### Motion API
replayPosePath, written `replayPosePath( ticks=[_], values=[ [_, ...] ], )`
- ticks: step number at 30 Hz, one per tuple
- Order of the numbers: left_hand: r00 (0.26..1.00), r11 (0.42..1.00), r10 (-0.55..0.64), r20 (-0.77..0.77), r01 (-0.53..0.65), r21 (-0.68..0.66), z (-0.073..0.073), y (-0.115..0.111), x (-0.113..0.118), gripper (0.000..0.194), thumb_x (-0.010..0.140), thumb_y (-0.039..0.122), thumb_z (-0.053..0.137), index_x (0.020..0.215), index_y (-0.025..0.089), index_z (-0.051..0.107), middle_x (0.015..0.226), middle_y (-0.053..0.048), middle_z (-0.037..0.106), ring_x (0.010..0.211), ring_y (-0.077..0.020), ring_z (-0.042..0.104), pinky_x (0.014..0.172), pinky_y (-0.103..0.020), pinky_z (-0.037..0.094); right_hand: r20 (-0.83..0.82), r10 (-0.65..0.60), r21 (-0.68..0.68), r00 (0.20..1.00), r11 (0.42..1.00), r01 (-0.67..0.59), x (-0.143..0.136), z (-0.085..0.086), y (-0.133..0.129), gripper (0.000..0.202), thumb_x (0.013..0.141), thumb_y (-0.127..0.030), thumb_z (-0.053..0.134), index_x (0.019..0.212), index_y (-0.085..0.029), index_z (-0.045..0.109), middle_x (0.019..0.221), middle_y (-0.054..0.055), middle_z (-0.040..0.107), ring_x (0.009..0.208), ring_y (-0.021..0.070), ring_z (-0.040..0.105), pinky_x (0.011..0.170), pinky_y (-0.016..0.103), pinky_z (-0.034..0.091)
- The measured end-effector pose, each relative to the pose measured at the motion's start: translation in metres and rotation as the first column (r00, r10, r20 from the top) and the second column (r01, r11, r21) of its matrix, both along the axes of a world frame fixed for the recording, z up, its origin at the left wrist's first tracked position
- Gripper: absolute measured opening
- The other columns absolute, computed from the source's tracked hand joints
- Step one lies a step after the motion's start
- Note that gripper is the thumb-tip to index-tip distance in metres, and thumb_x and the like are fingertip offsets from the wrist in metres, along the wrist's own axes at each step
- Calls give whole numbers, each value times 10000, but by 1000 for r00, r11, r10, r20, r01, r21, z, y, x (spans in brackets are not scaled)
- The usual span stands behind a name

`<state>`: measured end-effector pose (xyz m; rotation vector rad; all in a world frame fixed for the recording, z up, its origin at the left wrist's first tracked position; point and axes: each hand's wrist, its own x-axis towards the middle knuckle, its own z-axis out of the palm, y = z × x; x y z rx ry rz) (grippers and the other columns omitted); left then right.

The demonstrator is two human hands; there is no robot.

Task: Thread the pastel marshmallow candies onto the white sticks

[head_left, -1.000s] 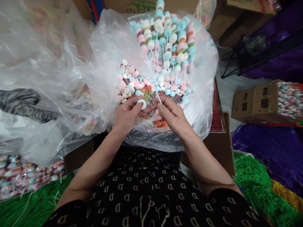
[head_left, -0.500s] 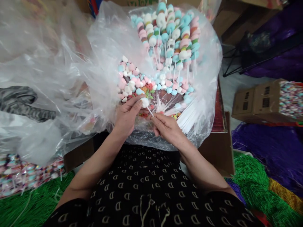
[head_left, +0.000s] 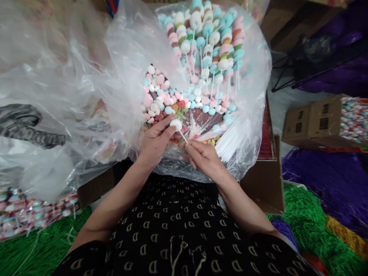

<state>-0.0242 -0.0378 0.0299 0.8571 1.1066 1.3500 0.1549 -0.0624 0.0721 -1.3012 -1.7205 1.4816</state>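
My left hand (head_left: 156, 142) pinches a white marshmallow (head_left: 176, 124) between thumb and fingers. A thin white stick (head_left: 183, 137) runs from that marshmallow down to my right hand (head_left: 202, 155), whose fingertips are closed on its lower end. Beyond my hands lie loose pink, white and blue marshmallows (head_left: 161, 97) and small coloured gummy rings (head_left: 179, 107). A bundle of white sticks (head_left: 230, 143) rests to the right of my right hand. Farther back, finished-looking skewers of marshmallows and gummies (head_left: 207, 42) lie side by side on the plastic.
Clear plastic sheeting (head_left: 71, 84) spreads over the left side and around the candy. An open carton of wrapped candy (head_left: 312, 120) stands at the right. Purple strands (head_left: 324, 188) and green strands (head_left: 304, 214) lie lower right. Packed skewers (head_left: 37, 211) are at the lower left.
The marshmallow and the stick have tilted slightly in my fingers, and my right hand has shifted a little to the right. Both hands keep their hold.
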Motion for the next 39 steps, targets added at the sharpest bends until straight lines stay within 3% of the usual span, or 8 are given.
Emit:
replayPosePath(
  ticks=[5,9,13,16,24,28,33,39],
  values=[
    [999,999,-22,-46,20,-33,-6,0,-3,389,865,442,833,1222,294,787,1015,-17,817,810,-175,774,804,-350,682,75,-7,151,997,989,-5,0,-5,1,351,1058,-435,492,986,-211,753,635,-14,604,610,163,581,608,284,450],
    [973,997,21,-229,-2,82,-6,-1,-6,340,923,442,785,1222,281,783,1032,-22,819,863,-183,777,820,-334,669,149,-11,207,989,978,-20,0,-8,0,356,1042,-396,480,930,-196,754,711,15,674,650,168,613,665,289,468],
    [811,937,142,-568,75,341,-5,-2,-10,287,982,412,735,1212,247,782,1149,-48,826,1007,-193,775,921,-326,637,118,-21,133,993,991,5,2,-6,-2,343,1028,-362,491,942,-176,767,702,15,671,659,168,618,670,288,456],
    [717,887,216,-662,139,440,-6,-4,-11,263,1032,383,674,1228,237,771,1150,-49,826,1012,-183,774,909,-305,625,28,-53,20,998,998,53,1,-2,-4,340,1022,-385,514,987,-172,777,607,-28,570,583,141,542,609,271,416],
    [696,865,275,-663,121,486,-12,-13,0,243,1067,351,627,1237,229,751,1136,-50,822,993,-172,773,886,-294,612,-159,-203,-244,966,956,160,-22,-11,-14,417,996,-545,574,991,-161,735,433,-111,386,392,92,323,444,245,263],
    [711,872,261,-653,118,476,-10,-6,-4,252,1066,376,629,1225,231,760,1099,-44,820,970,-172,768,884,-295,608,-217,-276,-281,936,936,211,-29,-10,-12,424,1010,-554,555,1033,-169,730,428,-117,394,381,84,322,437,235,254],
    [706,906,269,-655,45,421,-7,6,-15,307,1058,461,623,1231,247,759,1092,-36,803,967,-175,761,900,-302,605,-213,-187,-250,959,959,131,-15,-3,-15,351,1001,-497,610,1084,-174,721,500,-102,473,418,82,363,449,231,284],
    [665,871,295,-686,107,479,-8,0,-7,286,1078,388,594,1240,213,752,1140,-53,818,1034,-179,770,945,-312,607,-267,-338,-263,903,926,269,-20,-14,-32,387,996,-571,630,944,-193,694,492,-105,405,415,86,331,439,242,256]
  ],
)
